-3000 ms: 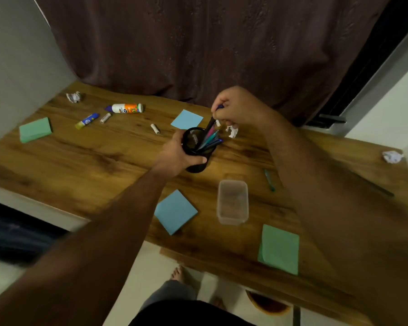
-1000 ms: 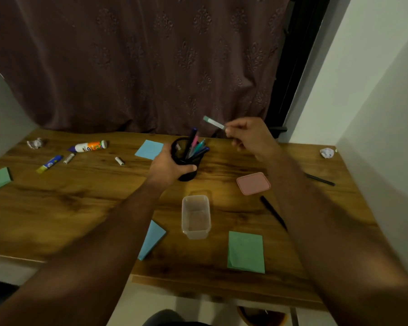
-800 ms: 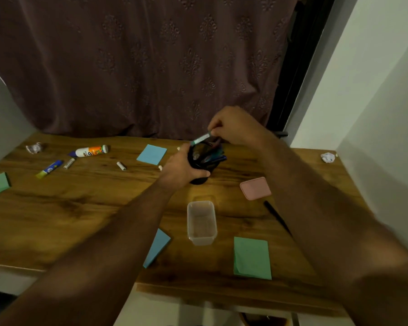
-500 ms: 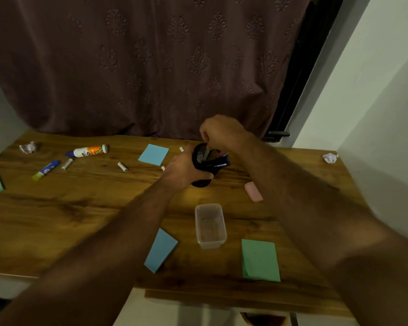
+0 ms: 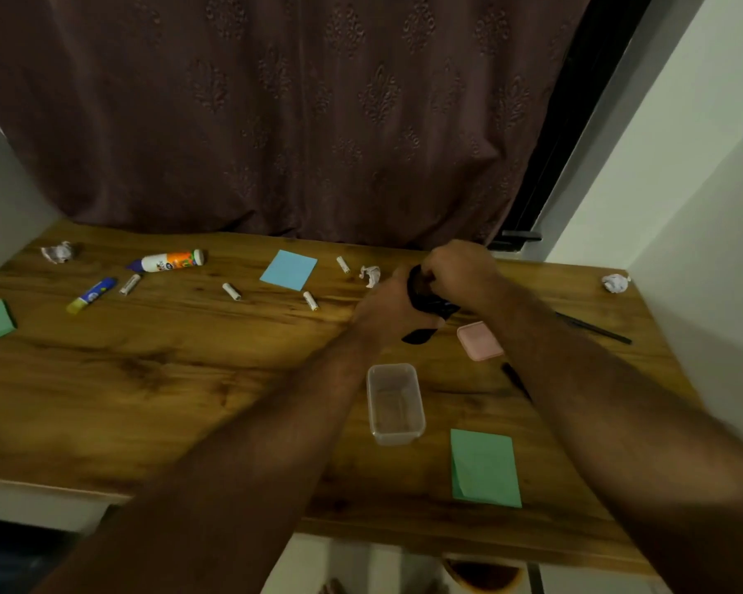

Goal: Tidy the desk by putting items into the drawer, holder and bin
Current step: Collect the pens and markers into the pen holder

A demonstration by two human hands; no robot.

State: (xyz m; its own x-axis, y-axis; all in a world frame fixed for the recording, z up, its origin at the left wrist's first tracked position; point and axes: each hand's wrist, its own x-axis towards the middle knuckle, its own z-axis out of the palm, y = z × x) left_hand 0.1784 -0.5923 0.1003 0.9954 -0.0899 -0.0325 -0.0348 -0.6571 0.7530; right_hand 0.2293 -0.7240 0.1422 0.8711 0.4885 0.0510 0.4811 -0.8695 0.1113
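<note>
Holder (image 5: pixel 425 300), the black pen cup, sits tilted between both hands over the far-right part of the desk (image 5: pixel 146 379). Left hand (image 5: pixel 387 315) wraps around its side from the near-left, right hand (image 5: pixel 457 270) is curled over its mouth, so can't tell what those fingers pinch. Just beside it lies a pink lid (image 5: pixel 479 341), with a clear tub (image 5: pixel 395 404) nearer the front edge.

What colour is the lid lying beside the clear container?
Pale pink lid, seen in the head view, near the clear container.
</note>
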